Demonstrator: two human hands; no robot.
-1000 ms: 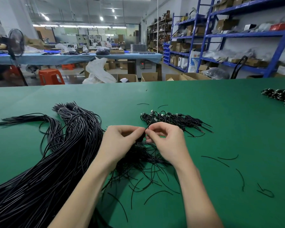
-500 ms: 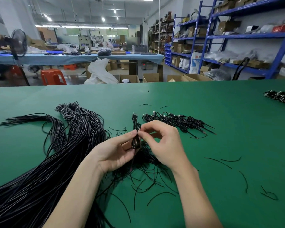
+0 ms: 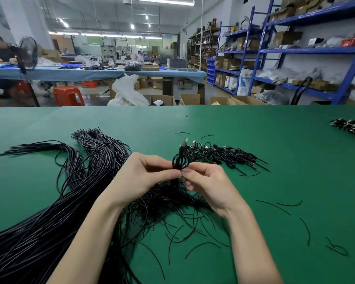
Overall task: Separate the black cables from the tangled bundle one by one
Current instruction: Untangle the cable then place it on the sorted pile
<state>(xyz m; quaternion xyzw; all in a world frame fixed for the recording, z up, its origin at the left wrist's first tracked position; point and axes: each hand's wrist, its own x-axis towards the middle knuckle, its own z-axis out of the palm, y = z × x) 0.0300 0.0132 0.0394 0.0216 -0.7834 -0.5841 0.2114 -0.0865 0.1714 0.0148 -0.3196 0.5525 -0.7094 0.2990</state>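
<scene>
While both pinch it, left hand (image 3: 139, 177) and right hand (image 3: 207, 183) hold a looped glossy cable (image 3: 180, 161).

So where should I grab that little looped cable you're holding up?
Pinch the looped cable at the bottom of its coil, coming from below and either side, as the left hand and right hand do. The turns bunch together there, while the plug end sticks up free.
</scene>
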